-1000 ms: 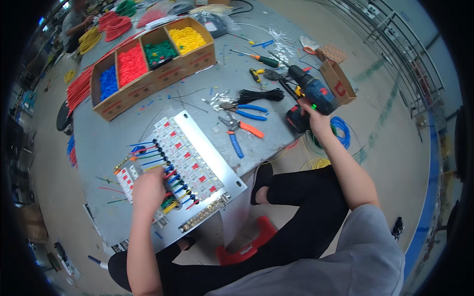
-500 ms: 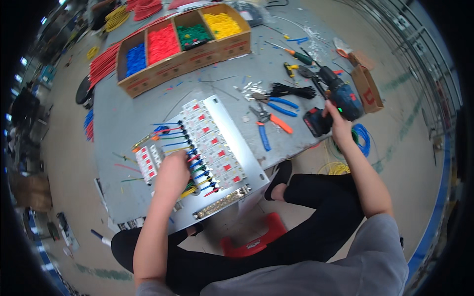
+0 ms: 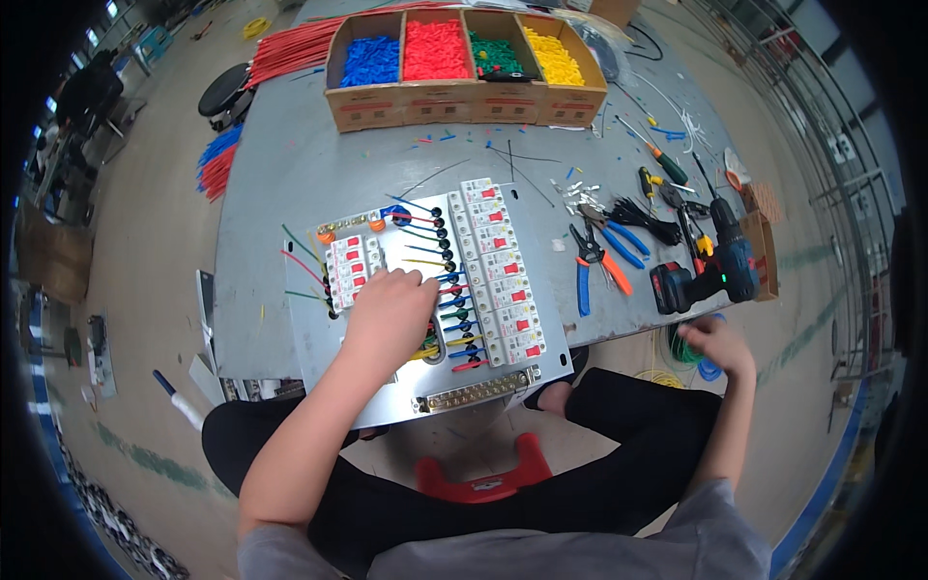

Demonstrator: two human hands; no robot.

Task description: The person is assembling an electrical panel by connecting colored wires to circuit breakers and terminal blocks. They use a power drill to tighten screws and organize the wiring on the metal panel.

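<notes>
A metal panel [image 3: 387, 406] lies at the table's near edge. It carries a long row of white circuit breakers with red switches [image 3: 507, 271], a shorter breaker block [image 3: 350, 269] and a brass terminal bar [image 3: 478, 390]. Coloured wire ends [image 3: 459, 327] poke through black grommets between the two blocks. My left hand [image 3: 391, 314] is over the panel between the blocks, fingers curled down; what its fingertips hold is hidden. Beyond the table's front edge, my right hand [image 3: 717, 345] hangs with loosely bent fingers, nothing visible in it. Close by, a cordless drill [image 3: 725, 266] rests on the table.
A cardboard box [image 3: 387, 114] of blue, red, green and yellow caps stands at the back. Right of the panel lie wire strippers [image 3: 592, 261], blue-handled pliers [image 3: 623, 240], black cable ties [image 3: 648, 224] and a screwdriver [image 3: 667, 164]. A red stool [image 3: 483, 483] is below.
My right hand has let go of the drill and drawn back toward me, leaving it on the table. My left hand stays over the panel. The view has turned and shifted.
</notes>
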